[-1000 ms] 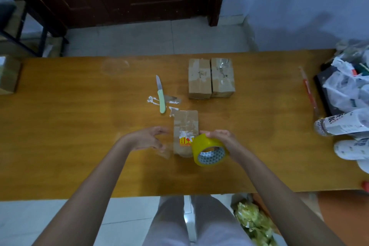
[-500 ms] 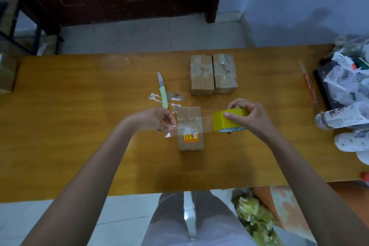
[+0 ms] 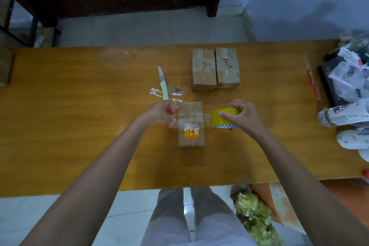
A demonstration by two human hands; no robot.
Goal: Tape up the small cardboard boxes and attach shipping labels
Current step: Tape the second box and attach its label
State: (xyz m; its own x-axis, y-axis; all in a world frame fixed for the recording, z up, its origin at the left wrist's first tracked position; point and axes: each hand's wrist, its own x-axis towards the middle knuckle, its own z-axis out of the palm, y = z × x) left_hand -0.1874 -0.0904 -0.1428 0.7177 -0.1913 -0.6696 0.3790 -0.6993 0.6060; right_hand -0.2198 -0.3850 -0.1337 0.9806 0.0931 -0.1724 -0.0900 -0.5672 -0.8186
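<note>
While both grips clench, box [image 3: 191, 124] between, left hand [image 3: 162, 113] pinching tape end, right hand [image 3: 242, 114] grasping roll [image 3: 221, 121]

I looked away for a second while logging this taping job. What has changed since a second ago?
The right hand carried the yellow tape roll from the near end of the closest box to its right side. The left hand now pinches the free tape end at the box's left, so a strip spans the top. The knife and the two far boxes stayed put.
</note>
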